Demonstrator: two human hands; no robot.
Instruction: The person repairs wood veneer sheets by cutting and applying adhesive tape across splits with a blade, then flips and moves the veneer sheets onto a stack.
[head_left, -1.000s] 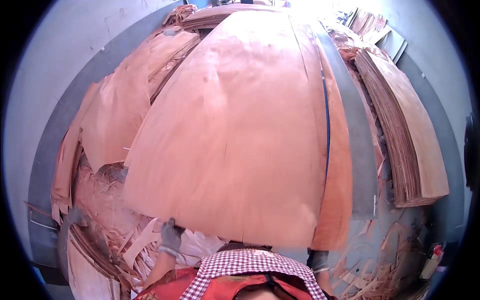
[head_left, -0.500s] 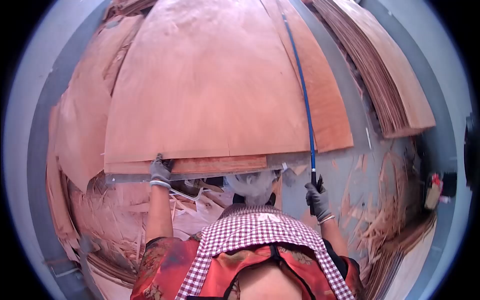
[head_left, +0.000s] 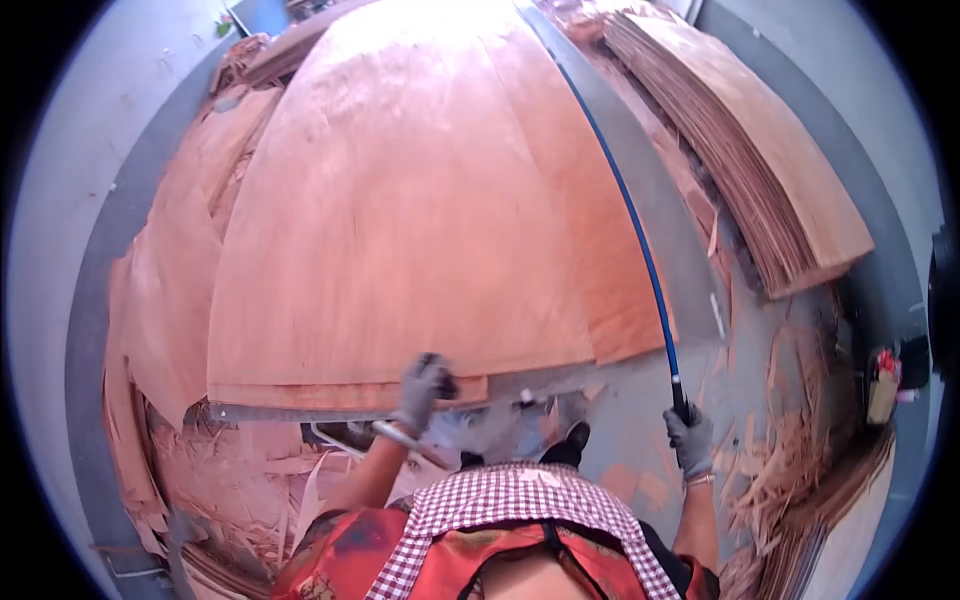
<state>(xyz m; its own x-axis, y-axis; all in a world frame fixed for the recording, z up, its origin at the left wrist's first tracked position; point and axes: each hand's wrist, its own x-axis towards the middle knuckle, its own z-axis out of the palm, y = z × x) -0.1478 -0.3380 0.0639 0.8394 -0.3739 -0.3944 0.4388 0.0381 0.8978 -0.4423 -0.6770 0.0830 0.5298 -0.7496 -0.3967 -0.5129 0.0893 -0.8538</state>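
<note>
Large thin wood veneer sheets [head_left: 420, 230] lie stacked on a low grey table in front of me, their near edges slightly uneven. My left hand [head_left: 425, 390], in a grey glove, is over the near edge of the sheets, smeared by motion; whether it touches them I cannot tell. Gloved too, my right hand [head_left: 690, 440] is closed round the black handle of a long blue rod [head_left: 640, 235]. The rod stretches away from me along the right side of the sheets, its far part near their right edge.
A thick stack of veneer [head_left: 740, 150] stands at the right. More loose sheets [head_left: 175, 290] lie along the left side. Torn veneer scraps [head_left: 230, 480] cover the floor at left and right. My dark shoes [head_left: 568, 443] show below the table's front edge.
My left hand has left its place at the front left edge and shifted right. The top sheet's right edge now lies farther right, covering more of the darker sheet. My right hand moved right with the rod.
</note>
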